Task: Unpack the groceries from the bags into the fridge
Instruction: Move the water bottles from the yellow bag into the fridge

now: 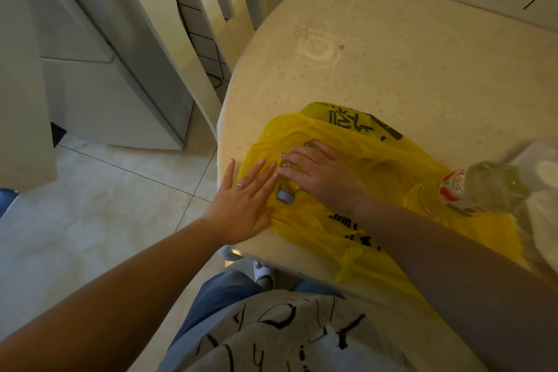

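A yellow plastic bag [374, 160] with black print lies flat on the round table [377, 54]. On its left part lies a small clear bottle [287, 187] with a purple cap that points toward me. My right hand [320, 174] lies over the bottle, fingers curled around it. My left hand [241, 199] rests flat on the bag's edge right beside the bottle, fingers spread. A second clear bottle [477, 187] with a red and white label lies on the bag to the right. The closed grey fridge [99, 54] stands at the left.
A cream chair [211, 9] stands between the fridge and the table. A clear plastic bag [540, 178] sits at the table's right edge. A tiled wall is behind the table and a pale tiled floor [105, 205] lies to my left.
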{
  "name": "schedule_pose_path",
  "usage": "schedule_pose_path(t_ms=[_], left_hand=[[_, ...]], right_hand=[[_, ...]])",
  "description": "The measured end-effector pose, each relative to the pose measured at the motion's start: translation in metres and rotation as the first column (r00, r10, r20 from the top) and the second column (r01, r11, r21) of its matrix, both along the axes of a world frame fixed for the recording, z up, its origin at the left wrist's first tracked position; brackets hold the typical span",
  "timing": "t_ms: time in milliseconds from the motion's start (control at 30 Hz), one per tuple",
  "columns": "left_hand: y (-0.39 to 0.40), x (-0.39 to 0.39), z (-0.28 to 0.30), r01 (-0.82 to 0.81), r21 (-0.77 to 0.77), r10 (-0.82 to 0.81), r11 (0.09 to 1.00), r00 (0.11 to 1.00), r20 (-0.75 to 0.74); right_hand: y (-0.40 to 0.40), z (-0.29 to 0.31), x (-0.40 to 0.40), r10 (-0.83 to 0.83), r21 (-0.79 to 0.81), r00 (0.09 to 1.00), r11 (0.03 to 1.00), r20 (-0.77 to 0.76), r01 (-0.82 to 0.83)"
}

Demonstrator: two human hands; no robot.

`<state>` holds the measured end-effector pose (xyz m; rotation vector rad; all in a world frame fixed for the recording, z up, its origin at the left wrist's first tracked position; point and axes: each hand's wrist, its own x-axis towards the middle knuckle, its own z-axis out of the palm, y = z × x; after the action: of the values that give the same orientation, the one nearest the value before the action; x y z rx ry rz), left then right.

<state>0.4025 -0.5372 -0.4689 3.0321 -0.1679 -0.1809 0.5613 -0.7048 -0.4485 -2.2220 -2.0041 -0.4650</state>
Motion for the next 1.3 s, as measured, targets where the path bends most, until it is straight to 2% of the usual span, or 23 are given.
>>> schedule_pose_path(t_ms=[133, 233, 300, 400, 467, 633, 767, 900, 1100, 1300], left_hand=[[-0.002, 0.003, 0.008, 0.013, -0.104, -0.005, 0.994, 0.997, 0.079], [-0.004, 0.010, 0.019, 0.001, -0.188, 0.024, 0.982, 0.991, 0.131], [-0.007, 0.017, 0.026, -0.026, -0.217, 0.059, 0.976, 0.987, 0.148], [-0.013, 0.032, 0.038, -0.055, -0.260, 0.106, 0.964, 0.978, 0.183], [-0.019, 0.044, 0.048, -0.031, -0.270, 0.097, 0.962, 0.967, 0.234], [-0.044, 0.075, 0.069, 0.125, -0.366, 0.010, 0.922, 0.939, 0.345], [-0.074, 0.092, 0.083, 0.198, -0.502, -0.043, 0.842, 0.952, 0.302], [-0.095, 0.095, 0.087, 0.173, -0.642, -0.071, 0.747, 0.981, 0.181], [-0.114, 0.095, 0.087, 0.127, -0.694, 0.011, 0.708, 0.982, 0.190], [-0.127, 0.092, 0.090, 0.068, -0.785, 0.126, 0.616, 0.975, 0.184]], right_hand=[[-0.010, 0.016, 0.008, -0.021, 0.055, 0.994, 0.998, -0.107, 0.027], [-0.022, 0.034, 0.010, -0.101, 0.109, 0.944, 0.984, -0.314, 0.142], [-0.029, 0.049, 0.008, -0.206, 0.118, 0.843, 0.946, -0.497, 0.301], [-0.037, 0.072, 0.004, -0.315, 0.095, 0.560, 0.807, -0.766, 0.583], [-0.042, 0.085, -0.001, -0.312, 0.062, 0.402, 0.721, -0.861, 0.690], [-0.069, 0.096, -0.016, -0.247, 0.036, 0.240, 0.624, -0.939, 0.781], [-0.084, 0.094, -0.025, -0.233, 0.036, 0.212, 0.588, -0.949, 0.808], [-0.093, 0.090, -0.033, -0.234, 0.038, 0.209, 0.575, -0.950, 0.817], [-0.102, 0.087, -0.030, -0.266, -0.009, 0.180, 0.582, -0.947, 0.813], [-0.125, 0.102, -0.034, -0.303, 0.106, 0.365, 0.623, -0.880, 0.775]])
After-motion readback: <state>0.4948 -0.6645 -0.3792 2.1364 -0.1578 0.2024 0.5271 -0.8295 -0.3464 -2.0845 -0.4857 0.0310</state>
